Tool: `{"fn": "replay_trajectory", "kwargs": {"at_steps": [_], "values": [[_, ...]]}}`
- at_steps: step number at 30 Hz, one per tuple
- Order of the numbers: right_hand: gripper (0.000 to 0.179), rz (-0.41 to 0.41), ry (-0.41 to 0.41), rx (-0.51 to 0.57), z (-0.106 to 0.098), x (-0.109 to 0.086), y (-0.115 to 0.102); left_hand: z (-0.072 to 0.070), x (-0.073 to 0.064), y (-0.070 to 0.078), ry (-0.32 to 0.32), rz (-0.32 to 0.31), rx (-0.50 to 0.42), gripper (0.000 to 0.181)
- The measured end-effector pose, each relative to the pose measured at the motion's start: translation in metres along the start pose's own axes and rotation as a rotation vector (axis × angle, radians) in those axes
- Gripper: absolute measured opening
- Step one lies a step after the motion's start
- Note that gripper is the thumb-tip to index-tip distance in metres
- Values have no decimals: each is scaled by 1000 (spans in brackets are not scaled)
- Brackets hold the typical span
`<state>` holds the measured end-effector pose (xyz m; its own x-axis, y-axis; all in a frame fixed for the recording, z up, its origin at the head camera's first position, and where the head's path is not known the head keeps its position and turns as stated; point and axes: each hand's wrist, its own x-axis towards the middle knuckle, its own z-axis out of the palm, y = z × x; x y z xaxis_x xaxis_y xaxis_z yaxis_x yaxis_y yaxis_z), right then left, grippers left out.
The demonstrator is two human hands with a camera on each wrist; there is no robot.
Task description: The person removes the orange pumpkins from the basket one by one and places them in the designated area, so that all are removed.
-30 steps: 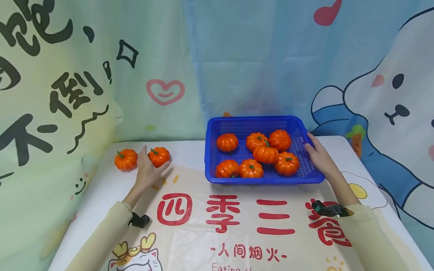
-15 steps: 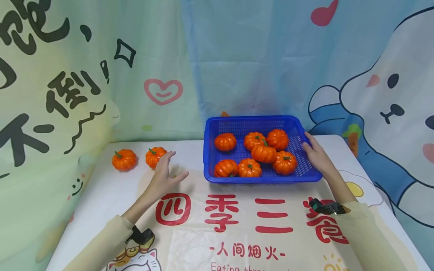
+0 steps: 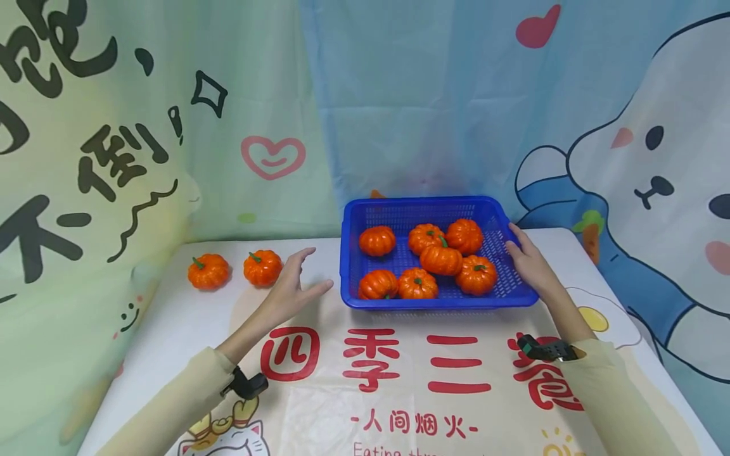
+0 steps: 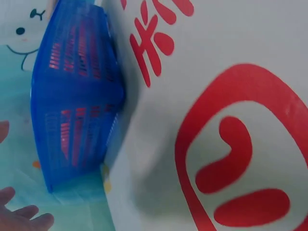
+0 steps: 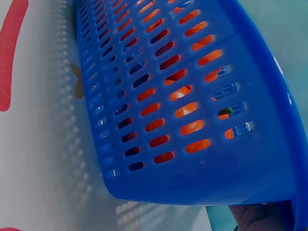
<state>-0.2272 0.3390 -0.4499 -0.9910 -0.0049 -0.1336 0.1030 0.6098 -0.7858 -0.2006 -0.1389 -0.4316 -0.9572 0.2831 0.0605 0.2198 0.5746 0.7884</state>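
Note:
My left hand point(image 3: 288, 292) hovers over the table between a small orange pumpkin point(image 3: 261, 269) and a blue plastic basket point(image 3: 428, 304), its fingers and thumb spread with nothing held. Its fingertips point(image 4: 21, 219) show at the lower left of the left wrist view. A second pumpkin point(image 3: 208, 272) with a green stem lies farther left. My right hand point(image 3: 531, 265) holds the basket's right rim, and part of it shows under the rim in the right wrist view. Inside the basket sit several orange pumpkins point(image 3: 418, 284), one of them point(image 3: 441, 260) resting on others.
The table point(image 3: 570, 244) is white, with a printed beige cloth point(image 3: 319, 411) over its front part. Behind it hangs a cartoon-printed curtain point(image 3: 393, 126). A dark device is strapped to each wrist, above pale sleeves point(image 3: 165, 405).
My left hand has drawn away from between the two table pumpkins and moved right toward the basket. Both pumpkins stay where they were. My right hand keeps its place at the rim.

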Motion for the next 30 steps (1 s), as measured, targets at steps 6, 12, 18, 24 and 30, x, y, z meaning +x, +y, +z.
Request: {"fn": "replay_trajectory", "kwargs": {"at_steps": [6, 12, 18, 24, 30], "values": [[60, -2, 4, 5, 1, 0, 0, 5, 2, 8, -25, 21, 0, 78], [60, -2, 3, 8, 1, 1, 1, 5, 4, 13, -37, 33, 11, 77], [60, -8, 6, -18, -2, 2, 3, 1, 22, 41, -84, 87, -37, 77], [60, -4, 6, -9, -3, 2, 2, 6, 67, 82, -181, 105, -71, 77], [60, -7, 9, -21, 0, 2, 3, 22, 119, 104, -293, 92, 32, 70]]}}
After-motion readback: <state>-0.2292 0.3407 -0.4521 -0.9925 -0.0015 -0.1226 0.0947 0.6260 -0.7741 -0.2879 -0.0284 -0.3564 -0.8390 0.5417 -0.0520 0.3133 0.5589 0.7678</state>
